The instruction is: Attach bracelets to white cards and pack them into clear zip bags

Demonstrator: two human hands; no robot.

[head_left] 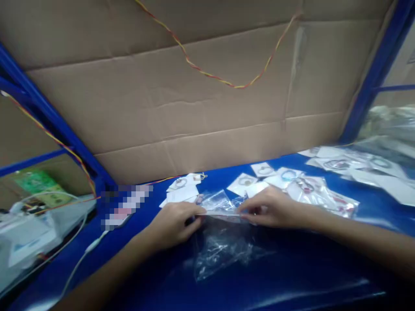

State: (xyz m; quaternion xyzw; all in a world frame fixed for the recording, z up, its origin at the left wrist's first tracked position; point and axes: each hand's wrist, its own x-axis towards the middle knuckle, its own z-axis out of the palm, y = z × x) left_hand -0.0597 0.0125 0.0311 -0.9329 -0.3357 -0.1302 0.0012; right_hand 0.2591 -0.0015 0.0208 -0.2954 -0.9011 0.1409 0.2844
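Between my two hands is a thin whitish packet [222,212], seen nearly edge-on. My left hand [178,220] pinches its left end between thumb and fingers. At the other end, my right hand [267,208] grips it the same way. Below the packet, clear plastic bags [220,252] lie crumpled on the blue table surface [292,268]. Another clear bag [217,200] shows just behind the packet. What the packet contains is too blurred to make out.
White cards with looped items [243,181] lie behind my hands, with bagged ones [311,192] and more cards [353,164] at the right. A pixelated device with a white cable [92,247] is at the left. Cardboard [194,108] stands behind, between blue posts [55,112].
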